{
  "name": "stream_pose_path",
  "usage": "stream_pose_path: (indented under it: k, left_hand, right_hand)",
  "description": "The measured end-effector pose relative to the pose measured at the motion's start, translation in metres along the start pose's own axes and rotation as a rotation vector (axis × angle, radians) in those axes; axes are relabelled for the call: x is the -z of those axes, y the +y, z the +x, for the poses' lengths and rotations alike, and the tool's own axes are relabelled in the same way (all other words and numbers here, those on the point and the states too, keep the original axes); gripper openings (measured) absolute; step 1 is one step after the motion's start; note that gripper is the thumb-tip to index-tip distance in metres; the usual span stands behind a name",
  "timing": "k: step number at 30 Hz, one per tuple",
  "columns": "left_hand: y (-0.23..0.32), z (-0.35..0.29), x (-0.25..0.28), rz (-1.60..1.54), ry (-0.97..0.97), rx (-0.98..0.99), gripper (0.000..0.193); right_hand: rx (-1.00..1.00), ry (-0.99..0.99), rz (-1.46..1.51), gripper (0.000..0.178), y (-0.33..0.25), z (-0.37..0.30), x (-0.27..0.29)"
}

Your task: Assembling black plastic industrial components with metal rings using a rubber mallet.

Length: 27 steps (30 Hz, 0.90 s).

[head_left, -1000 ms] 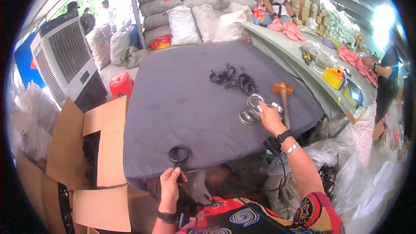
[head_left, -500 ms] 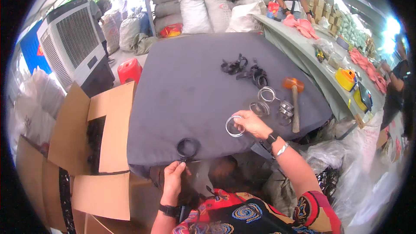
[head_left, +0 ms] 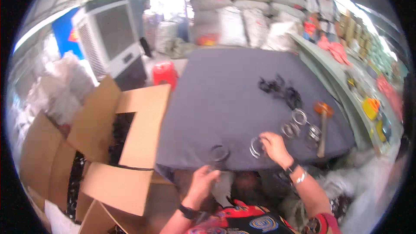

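My left hand (head_left: 201, 185) is at the near edge of the dark-covered table (head_left: 216, 86), its thumb and fingers pinching the short tab of a black ring (head_left: 219, 152). That ring lies over the table's front edge. To its right, my right hand (head_left: 276, 148) grips a silver metal ring (head_left: 255, 147) just above the cloth, the ring turned partly sideways. Beyond that hand lie several loose metal rings (head_left: 299, 116), some stacked. A tangle of black rings (head_left: 284, 90) sits farther back. Motion blur softens the details.
A mallet (head_left: 323, 109) with an orange head lies right of the rings. Open cardboard boxes (head_left: 138, 143) holding black pieces stand at left, near a red stool (head_left: 164, 73) and an air cooler (head_left: 113, 39). A long side table (head_left: 333, 76) runs along the right; a person (head_left: 324, 11) stands behind it.
My view has swung left, so everything shifts right in the picture. Both hands keep their rings. The metal ring in my right hand appears turned more edge-on.
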<state>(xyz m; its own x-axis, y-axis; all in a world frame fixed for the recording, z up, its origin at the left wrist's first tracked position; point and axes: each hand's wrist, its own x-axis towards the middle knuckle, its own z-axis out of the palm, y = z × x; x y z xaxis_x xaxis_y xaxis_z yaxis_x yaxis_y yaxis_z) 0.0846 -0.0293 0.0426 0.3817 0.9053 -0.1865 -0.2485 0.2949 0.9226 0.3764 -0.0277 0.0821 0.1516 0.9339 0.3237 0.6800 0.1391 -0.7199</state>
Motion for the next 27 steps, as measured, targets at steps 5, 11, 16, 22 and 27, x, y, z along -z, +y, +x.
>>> stream_pose_path:
  k: [5,11,16,22,27]
  left_hand:
    - [0.02,0.015,-0.026,-0.252,-0.045,-0.048,0.018]
    - [0.006,0.021,-0.019,-0.383,-0.122,-0.046,0.015]
    - [0.006,0.025,-0.017,-0.431,0.026,-0.041,0.014]
    - [0.009,0.02,-0.019,-0.316,0.004,-0.086,0.012]
    - [0.008,0.01,-0.018,-0.297,0.001,-0.119,0.014]
  right_hand:
    - [0.292,0.014,-0.017,0.017,-0.046,-0.015,-0.042]
    - [0.218,-0.055,0.003,0.021,-0.066,-0.014,-0.067]
    - [0.412,-0.065,-0.092,0.027,-0.086,-0.029,-0.064]
    - [0.42,-0.162,-0.03,0.016,-0.072,-0.037,-0.073]
    - [0.358,-0.131,0.155,0.007,-0.083,-0.044,-0.07]
